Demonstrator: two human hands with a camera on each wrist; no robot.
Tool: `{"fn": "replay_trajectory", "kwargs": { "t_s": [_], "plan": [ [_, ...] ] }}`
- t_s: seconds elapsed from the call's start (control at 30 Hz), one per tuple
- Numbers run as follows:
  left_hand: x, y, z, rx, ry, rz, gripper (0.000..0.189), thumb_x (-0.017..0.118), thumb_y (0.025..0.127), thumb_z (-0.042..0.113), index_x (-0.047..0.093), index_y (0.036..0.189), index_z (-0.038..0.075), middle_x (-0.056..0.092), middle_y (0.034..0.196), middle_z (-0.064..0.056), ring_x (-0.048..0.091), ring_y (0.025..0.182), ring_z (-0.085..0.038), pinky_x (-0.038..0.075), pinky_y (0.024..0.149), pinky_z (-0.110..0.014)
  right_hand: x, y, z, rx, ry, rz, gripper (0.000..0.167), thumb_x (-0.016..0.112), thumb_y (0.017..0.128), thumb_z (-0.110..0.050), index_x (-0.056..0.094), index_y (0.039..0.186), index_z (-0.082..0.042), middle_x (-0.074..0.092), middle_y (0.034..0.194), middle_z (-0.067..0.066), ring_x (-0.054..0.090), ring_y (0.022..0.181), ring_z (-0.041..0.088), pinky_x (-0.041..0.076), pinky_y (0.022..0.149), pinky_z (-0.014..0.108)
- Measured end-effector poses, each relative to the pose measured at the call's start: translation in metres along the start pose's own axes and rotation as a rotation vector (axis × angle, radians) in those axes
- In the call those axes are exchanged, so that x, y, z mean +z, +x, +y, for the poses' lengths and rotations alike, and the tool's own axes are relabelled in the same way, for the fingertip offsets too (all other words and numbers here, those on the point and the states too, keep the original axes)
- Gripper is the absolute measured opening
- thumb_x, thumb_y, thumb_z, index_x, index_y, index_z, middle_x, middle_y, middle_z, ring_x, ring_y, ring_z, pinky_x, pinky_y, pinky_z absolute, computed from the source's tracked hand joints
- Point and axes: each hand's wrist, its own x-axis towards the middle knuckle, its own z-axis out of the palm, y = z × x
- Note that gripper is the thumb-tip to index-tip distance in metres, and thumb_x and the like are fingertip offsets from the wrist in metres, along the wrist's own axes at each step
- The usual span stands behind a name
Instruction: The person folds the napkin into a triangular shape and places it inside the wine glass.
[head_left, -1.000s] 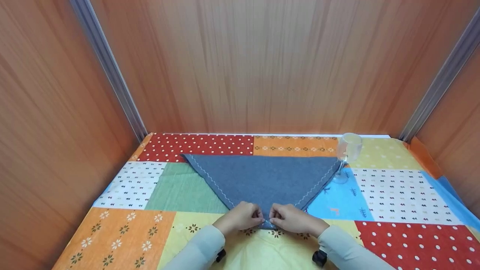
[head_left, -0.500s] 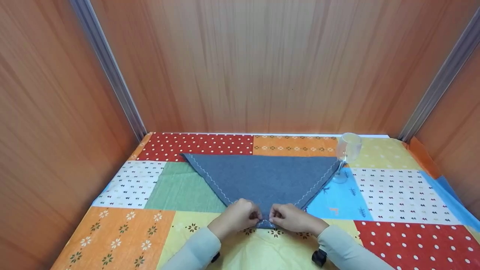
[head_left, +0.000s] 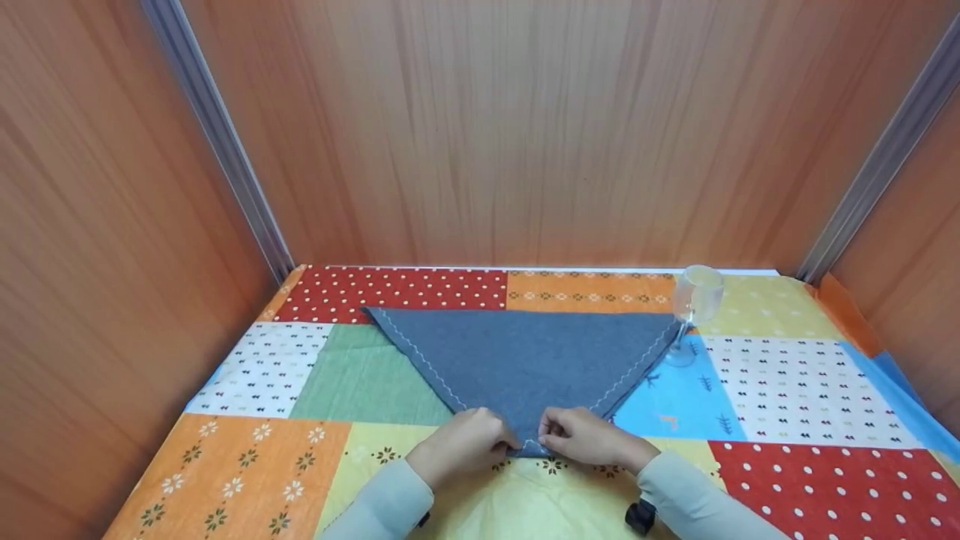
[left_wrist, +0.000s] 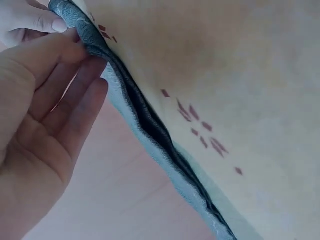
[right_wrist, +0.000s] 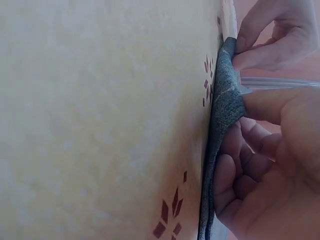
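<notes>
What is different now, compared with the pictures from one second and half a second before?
The left hand has shifted slightly to the left and towards the person along the near end of the grey cloth. The right hand stays nearly in place, pinching the cloth there. The cloth's triangle shape and the glass beside its right corner look unchanged.

Matt grey cloth (head_left: 525, 360), perhaps rough

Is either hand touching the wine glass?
No, the left hand and right hand are at the near end of the gray cloth, apart from the wine glass.
</notes>
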Motion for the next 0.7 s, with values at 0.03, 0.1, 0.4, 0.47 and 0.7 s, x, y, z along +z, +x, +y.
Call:
{"fn": "replay_trajectory", "kwargs": {
  "t_s": [0.03, 0.1, 0.4, 0.47, 0.7],
  "plan": [
    [0.0, 0.0, 0.001, 0.001, 0.0, -0.002, 0.02, 0.07, 0.084, -0.002, 0.08, 0.084, 0.015, 0.067, 0.071, 0.01, 0.041, 0.056, 0.003, 0.038, 0.055, -0.012, 0.0, -0.001, 0.0, -0.011, -0.007, 0.006, 0.009, 0.058, 0.103, -0.024, 0.063, 0.102, -0.016, 0.061, 0.087, -0.006, 0.055, 0.072, 0.009, 0.047, 0.064, 0.029],
    [0.0, 0.0, 0.001, 0.0, 0.005, -0.002, 0.016, 0.072, 0.083, 0.0, 0.078, 0.079, 0.014, 0.063, 0.066, 0.01, 0.039, 0.054, 0.001, 0.037, 0.053, -0.013, 0.001, -0.004, 0.0, -0.046, -0.03, 0.023, 0.007, 0.06, 0.102, -0.023, 0.063, 0.104, -0.017, 0.059, 0.093, -0.007, 0.056, 0.078, 0.009, 0.049, 0.069, 0.029],
    [0.001, 0.001, -0.001, -0.02, -0.007, -0.018, 0.003, 0.08, 0.087, 0.02, 0.08, 0.088, 0.016, 0.071, 0.079, 0.013, 0.057, 0.065, 0.006, 0.049, 0.063, -0.013, 0.004, -0.021, -0.003, -0.318, -0.382, 0.136, 0.017, 0.074, 0.093, -0.021, 0.073, 0.109, -0.014, 0.064, 0.101, -0.008, 0.055, 0.092, 0.007, 0.051, 0.076, 0.026],
    [0.001, 0.002, -0.002, -0.025, -0.006, -0.019, 0.008, 0.082, 0.086, 0.023, 0.081, 0.091, 0.017, 0.072, 0.082, 0.012, 0.061, 0.07, 0.005, 0.05, 0.067, -0.014, 0.005, -0.023, -0.004, -0.337, -0.436, 0.148, 0.02, 0.075, 0.092, -0.022, 0.073, 0.11, -0.013, 0.065, 0.101, -0.007, 0.057, 0.091, 0.007, 0.051, 0.076, 0.026],
    [-0.001, 0.008, -0.004, -0.051, 0.023, -0.071, 0.017, 0.084, 0.083, 0.025, 0.079, 0.097, 0.018, 0.072, 0.089, 0.011, 0.065, 0.079, -0.002, 0.051, 0.073, -0.017, 0.009, -0.022, -0.004, -0.35, -0.554, 0.178, 0.015, 0.076, 0.09, -0.018, 0.074, 0.104, -0.011, 0.067, 0.097, -0.005, 0.062, 0.089, 0.008, 0.054, 0.076, 0.024]
  ]
}}
